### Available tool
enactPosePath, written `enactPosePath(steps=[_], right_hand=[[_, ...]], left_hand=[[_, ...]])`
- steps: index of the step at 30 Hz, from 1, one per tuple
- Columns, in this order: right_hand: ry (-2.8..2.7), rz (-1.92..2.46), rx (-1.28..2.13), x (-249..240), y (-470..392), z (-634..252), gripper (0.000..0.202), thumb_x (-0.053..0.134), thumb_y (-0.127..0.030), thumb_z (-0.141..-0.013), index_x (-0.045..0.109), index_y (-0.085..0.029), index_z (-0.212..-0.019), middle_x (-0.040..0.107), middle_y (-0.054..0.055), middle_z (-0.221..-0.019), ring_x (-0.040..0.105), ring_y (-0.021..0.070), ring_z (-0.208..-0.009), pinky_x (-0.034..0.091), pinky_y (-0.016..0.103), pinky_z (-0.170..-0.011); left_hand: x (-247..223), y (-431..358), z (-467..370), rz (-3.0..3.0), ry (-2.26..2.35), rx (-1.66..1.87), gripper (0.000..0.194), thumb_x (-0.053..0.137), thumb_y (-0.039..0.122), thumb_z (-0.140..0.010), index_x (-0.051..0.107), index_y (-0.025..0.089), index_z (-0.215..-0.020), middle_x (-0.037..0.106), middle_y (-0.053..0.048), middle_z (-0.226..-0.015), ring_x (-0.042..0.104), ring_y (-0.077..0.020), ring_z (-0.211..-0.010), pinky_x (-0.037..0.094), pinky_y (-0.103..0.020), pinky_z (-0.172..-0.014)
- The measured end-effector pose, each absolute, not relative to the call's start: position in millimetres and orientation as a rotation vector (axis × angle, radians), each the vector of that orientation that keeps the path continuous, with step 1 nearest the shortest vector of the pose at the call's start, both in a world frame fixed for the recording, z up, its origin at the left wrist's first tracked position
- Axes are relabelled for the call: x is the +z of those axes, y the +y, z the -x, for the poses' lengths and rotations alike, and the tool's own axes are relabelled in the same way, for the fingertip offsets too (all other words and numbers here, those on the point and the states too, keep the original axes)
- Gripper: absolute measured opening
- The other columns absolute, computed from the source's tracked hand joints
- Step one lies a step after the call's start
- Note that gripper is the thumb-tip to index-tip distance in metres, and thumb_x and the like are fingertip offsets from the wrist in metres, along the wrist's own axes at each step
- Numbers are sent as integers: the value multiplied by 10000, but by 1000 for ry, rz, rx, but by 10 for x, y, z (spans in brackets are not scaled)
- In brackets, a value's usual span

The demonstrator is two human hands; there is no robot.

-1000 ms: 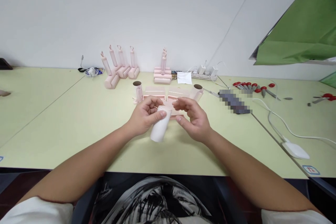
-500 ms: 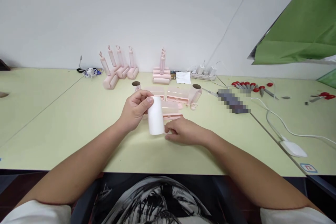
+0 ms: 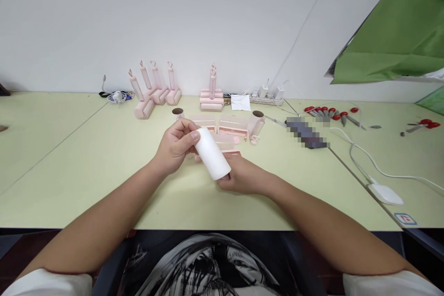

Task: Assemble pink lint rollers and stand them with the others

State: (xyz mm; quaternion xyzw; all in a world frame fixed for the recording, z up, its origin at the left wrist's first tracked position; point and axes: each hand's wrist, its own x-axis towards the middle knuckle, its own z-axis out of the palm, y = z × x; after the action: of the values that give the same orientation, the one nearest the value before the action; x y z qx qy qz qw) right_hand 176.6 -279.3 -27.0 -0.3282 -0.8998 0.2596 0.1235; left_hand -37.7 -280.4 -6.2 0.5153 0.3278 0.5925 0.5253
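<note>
A white lint roller refill (image 3: 212,153) is held up over the table, tilted with its lower end to the right. My left hand (image 3: 177,144) pinches its upper end between thumb and fingers. At the lower end, my right hand (image 3: 244,175) curls around the roll from behind; most of its fingers are hidden by it. Just beyond the hands lie pale pink roller cases (image 3: 233,132) with clear covers, partly hidden. Two rolls with brown cardboard cores stand behind them, a left roll (image 3: 178,112) and a right roll (image 3: 258,115).
Several pink lint rollers with upright handles (image 3: 144,106) stand along the wall, with another group (image 3: 212,101) near a power strip (image 3: 265,100). To the right are a blurred dark phone (image 3: 307,133), red-handled tools (image 3: 324,112), a white charger (image 3: 385,193) and cables.
The white refill has tipped from nearly upright, its lower end swinging right. My right hand has moved in behind that lower end. The view has shifted slightly.
</note>
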Motion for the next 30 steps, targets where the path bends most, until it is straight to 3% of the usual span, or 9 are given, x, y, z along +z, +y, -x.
enactPosePath(steps=[4,10,13,16,21,24,30], right_hand=[[-2509,1062,795,-250,-2784,-1757,93,612,-172,-748,583,-179,-836,543,14,-813,481,123,-624,379,251,-587],[-2259,966,713,-298,-2693,-1779,96,627,-145,-716,547,-194,-741,546,18,-822,516,142,-692,398,264,-622],[-2004,835,811,-302,-2661,-1810,152,670,-206,-764,531,-202,-704,633,60,-922,611,201,-879,458,300,-711],[-1775,811,983,-314,-2651,-1813,221,741,-297,-781,553,-203,-712,682,104,-1097,619,270,-1131,503,364,-844],[-1461,747,1171,-332,-2636,-1778,268,799,-373,-760,622,-223,-894,723,76,-1093,694,202,-966,553,370,-860],[-1330,647,1154,-314,-2635,-1767,324,828,-392,-739,598,-239,-907,738,55,-1082,703,179,-949,564,350,-875],[-1320,605,1113,-277,-2664,-1754,414,823,-477,-731,516,-240,-876,730,108,-1153,701,225,-991,593,360,-771]], left_hand=[[-25,-2785,406,-1132,764,1484,421,859,438,-654,549,190,-793,563,47,-688,535,-74,-548,483,-170,-452],[-3,-2755,427,-1052,756,1571,438,875,423,-633,541,190,-794,568,51,-682,556,-76,-564,532,-178,-483],[5,-2761,436,-1055,737,1593,433,871,415,-642,548,191,-824,583,49,-691,576,-84,-577,548,-186,-480],[21,-2774,440,-1076,718,1600,431,869,403,-645,544,189,-831,596,42,-721,598,-98,-616,583,-220,-508],[43,-2780,435,-1092,703,1658,426,870,355,-636,524,186,-819,603,18,-848,635,-136,-756,630,-284,-582],[26,-2783,420,-1126,678,1679,428,876,296,-627,526,188,-850,595,1,-939,629,-153,-837,650,-332,-630],[-60,-2814,347,-1272,603,1677,414,867,244,-652,519,192,-869,569,-12,-996,587,-124,-824,632,-272,-624]])
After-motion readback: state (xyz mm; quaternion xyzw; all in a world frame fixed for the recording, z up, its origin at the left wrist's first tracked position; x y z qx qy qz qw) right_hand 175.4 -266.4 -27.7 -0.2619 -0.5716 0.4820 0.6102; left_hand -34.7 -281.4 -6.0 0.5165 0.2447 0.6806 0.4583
